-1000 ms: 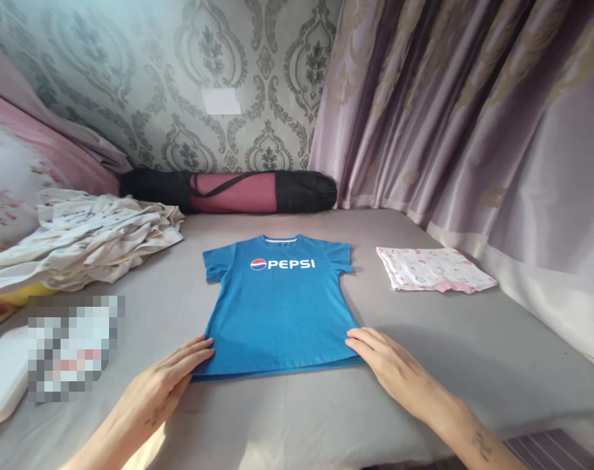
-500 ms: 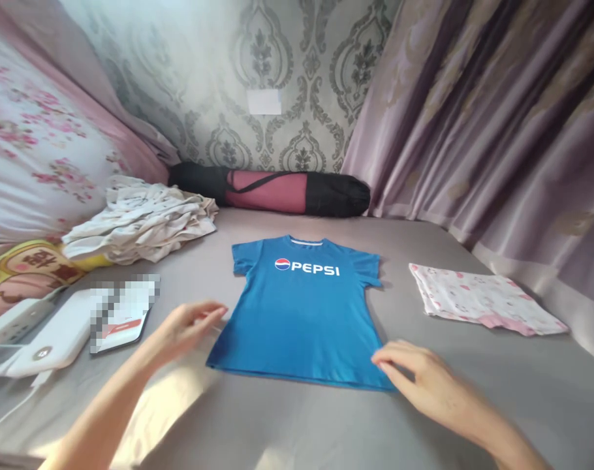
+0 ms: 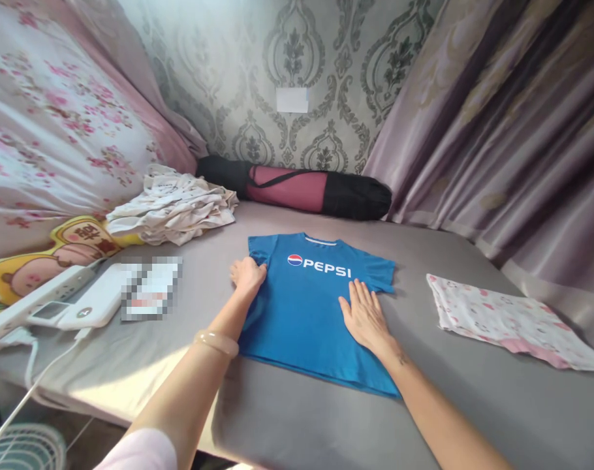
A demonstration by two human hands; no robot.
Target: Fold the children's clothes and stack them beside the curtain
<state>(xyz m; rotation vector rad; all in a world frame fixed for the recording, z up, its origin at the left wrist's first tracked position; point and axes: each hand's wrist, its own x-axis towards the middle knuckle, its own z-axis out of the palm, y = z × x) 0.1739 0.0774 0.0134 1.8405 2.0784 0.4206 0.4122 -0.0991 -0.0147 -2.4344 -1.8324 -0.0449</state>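
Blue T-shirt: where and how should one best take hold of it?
Likely best: pinch the side edge of the blue T-shirt just below its sleeve on the person's left, coming from that side. The shirt lies spread mostly flat, so an edge should be easier to lift than its middle. The left hand is at that edge.

Bedroom corner: grey-sheeted bed under both grips, damask wall behind.

Wall, grey patterned paper, beyond left grip and right grip; small white plate on it. Mauve curtain, gold motifs, right of right grip. Pink-white floral drape left of left grip. Sunlit patch on bed, nearer viewer than left grip; floor barely visible past bed edge.
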